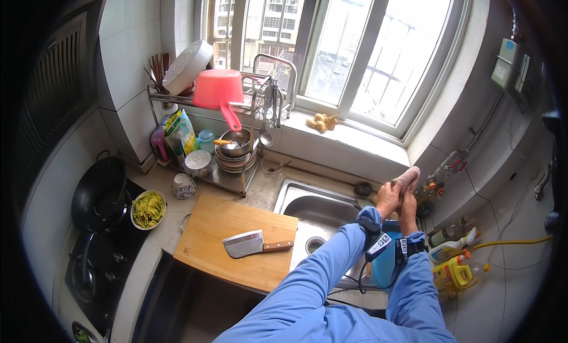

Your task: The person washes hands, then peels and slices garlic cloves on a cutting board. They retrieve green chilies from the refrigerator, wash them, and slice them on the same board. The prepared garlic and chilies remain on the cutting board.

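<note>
One pinkish cloth (408, 178): probably fabric, raised beyond the blue basin (386, 271).
Left hand (387, 200): curled snugly round it.
Right hand (407, 214): closed at its lower end.
Grip: I'd keep it firm, low over the basin.

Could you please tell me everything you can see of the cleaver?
The cleaver has a broad, roughly rectangular blade of shiny grey metal and a short brown handle that looks wooden, with small spots like rivets. It lies flat on the light wooden cutting board, blade to the left, handle pointing right towards the board's edge. Nothing but the board seems to touch it.
</note>
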Demonstrator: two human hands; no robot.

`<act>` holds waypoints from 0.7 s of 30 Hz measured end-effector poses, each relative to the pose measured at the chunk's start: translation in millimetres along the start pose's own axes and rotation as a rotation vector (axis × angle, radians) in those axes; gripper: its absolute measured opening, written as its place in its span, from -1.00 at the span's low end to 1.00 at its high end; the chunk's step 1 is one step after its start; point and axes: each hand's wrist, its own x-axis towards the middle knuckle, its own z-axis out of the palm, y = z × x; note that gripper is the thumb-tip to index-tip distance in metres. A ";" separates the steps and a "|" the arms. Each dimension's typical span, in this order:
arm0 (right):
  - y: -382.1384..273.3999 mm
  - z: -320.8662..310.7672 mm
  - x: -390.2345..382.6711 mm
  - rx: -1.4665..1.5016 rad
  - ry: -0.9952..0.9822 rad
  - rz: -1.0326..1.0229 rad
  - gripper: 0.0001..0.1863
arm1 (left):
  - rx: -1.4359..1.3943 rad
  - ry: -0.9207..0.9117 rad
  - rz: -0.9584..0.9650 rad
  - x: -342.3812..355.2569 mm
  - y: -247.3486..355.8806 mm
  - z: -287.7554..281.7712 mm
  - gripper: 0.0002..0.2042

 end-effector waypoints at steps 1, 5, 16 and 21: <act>0.3 0.7 -2.7 0.004 -0.034 -0.003 -0.48 | 0.012 0.036 0.045 -1.5 -0.5 -0.6 -0.45; 4.3 -1.5 -6.8 0.097 -0.107 -0.024 -0.57 | 0.041 0.084 0.119 -9.8 5.9 -7.4 -0.42; 13.4 -19.4 10.5 -0.062 -0.130 -0.110 -0.60 | 0.618 -0.083 0.197 -2.7 78.8 -44.3 -0.32; 27.8 -6.4 26.2 0.201 -0.128 -0.118 -0.47 | 0.624 -0.261 0.386 12.5 80.2 -22.6 -0.59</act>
